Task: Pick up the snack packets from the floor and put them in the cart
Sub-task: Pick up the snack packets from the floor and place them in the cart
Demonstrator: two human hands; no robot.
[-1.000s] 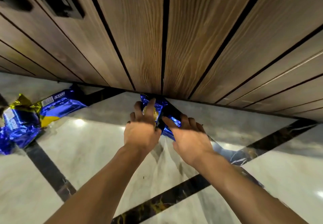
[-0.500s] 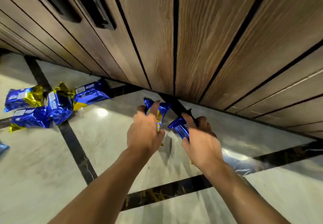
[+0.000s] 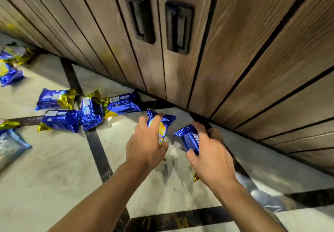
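Your left hand point(image 3: 146, 141): grips one packet point(image 3: 162, 125), upright. Your right hand point(image 3: 207, 150): grips a second packet point(image 3: 188, 138). Both clear of the floor point(image 3: 54, 168). Remaining packets point(image 3: 86, 110): floor, to your left; left hand nearer. Cart: not in view.

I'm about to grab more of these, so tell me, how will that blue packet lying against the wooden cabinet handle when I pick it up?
The blue packet by the cabinet looks like glossy foil, so it may be slippery. Its crimped gold end suggests a soft, crinkly wrapper that flexes rather than stays stiff. The left hand and right hand each lift a similar packet alone, so it is probably light.
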